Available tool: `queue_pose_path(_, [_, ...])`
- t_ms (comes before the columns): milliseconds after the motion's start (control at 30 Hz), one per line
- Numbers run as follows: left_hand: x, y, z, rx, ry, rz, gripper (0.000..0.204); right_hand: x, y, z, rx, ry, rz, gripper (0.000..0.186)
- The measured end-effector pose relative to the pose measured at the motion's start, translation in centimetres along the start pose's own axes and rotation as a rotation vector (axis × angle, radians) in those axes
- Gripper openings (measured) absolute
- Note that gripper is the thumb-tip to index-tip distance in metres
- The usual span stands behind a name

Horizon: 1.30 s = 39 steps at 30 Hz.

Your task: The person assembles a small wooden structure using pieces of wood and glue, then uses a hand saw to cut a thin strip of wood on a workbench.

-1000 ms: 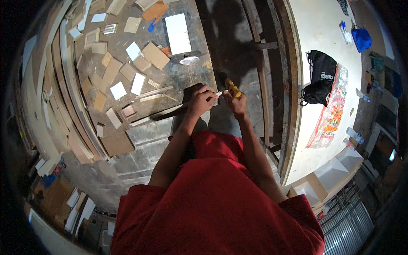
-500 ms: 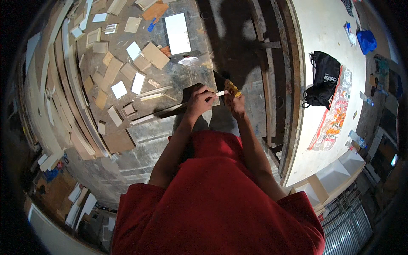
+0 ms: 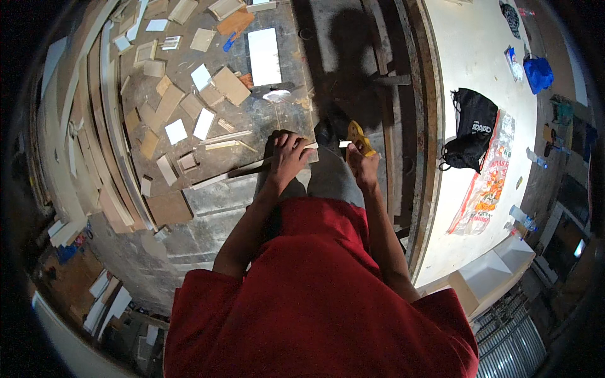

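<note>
My left hand [image 3: 290, 156] is curled over a narrow pale wood strip [image 3: 311, 145] at the near corner of the workbench [image 3: 293, 107]. My right hand [image 3: 363, 165], just off the bench's right side, grips a yellow tool [image 3: 356, 133], whose working end I cannot make out. A short white piece [image 3: 345, 144] sticks out leftward from that hand's fingers, apart from the strip under my left hand. Many pale board offcuts [image 3: 231, 86] and thin strips [image 3: 220, 141] are scattered over the bench, with a white rectangular board [image 3: 264, 57] farther back.
Long boards [image 3: 104, 120] line the left. To the right, past a dark gap with wooden rails [image 3: 394, 113], a white worktop [image 3: 466, 57] holds a black drawstring bag [image 3: 471, 120], a clear printed plastic bag [image 3: 479, 201] and a blue bag [image 3: 537, 74]. White box carcasses [image 3: 491, 271] stand lower right.
My hands have drawn apart: the right one has moved right with the yellow tool and white piece, the left slightly left, staying at the bench corner. The view has shifted slightly.
</note>
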<state>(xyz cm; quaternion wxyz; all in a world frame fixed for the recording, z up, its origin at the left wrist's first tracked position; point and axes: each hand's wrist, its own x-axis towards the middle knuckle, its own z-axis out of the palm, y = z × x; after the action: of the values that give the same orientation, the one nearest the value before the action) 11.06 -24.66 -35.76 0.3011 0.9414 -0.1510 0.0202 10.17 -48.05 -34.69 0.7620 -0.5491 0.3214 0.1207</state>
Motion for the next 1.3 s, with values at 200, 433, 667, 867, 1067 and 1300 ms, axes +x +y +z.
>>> queue_pose_path(200, [0.4, 0.2, 0.1, 0.137, -0.075, -0.012, 0.017, -2.8, -3.4, 0.6, -0.181, 0.034, -0.074, 0.021])
queue_pose_path(433, [0.8, 4.5, -8.0, -0.330, -0.076, -0.189, 0.022, -2.4, -4.4, -0.8, -0.092, 0.140, -0.163, 0.022])
queue_pose_path(667, [-2.2, 2.2, -23.1, -0.457, 0.031, -0.467, 0.018, -2.7, -6.1, -0.1, 0.001, 0.228, -0.382, 0.017])
queue_pose_path(867, [-8.4, -17.9, -37.7, -0.123, 0.431, -0.433, 0.016, -7.0, -7.8, 2.1, -0.004, 0.283, -0.598, 0.019])
queue_pose_path(1067, [-14.6, -36.7, -41.9, -0.176, 0.457, -0.458, 0.016, -15.5, -7.1, 6.1, -0.318, 0.580, -0.973, 0.024])
queue_pose_path(1300, [-18.3, -46.3, -39.1, -0.120, 0.366, -0.476, 0.017, -27.3, -9.0, 20.7, -0.231, 0.416, -1.079, 0.021])
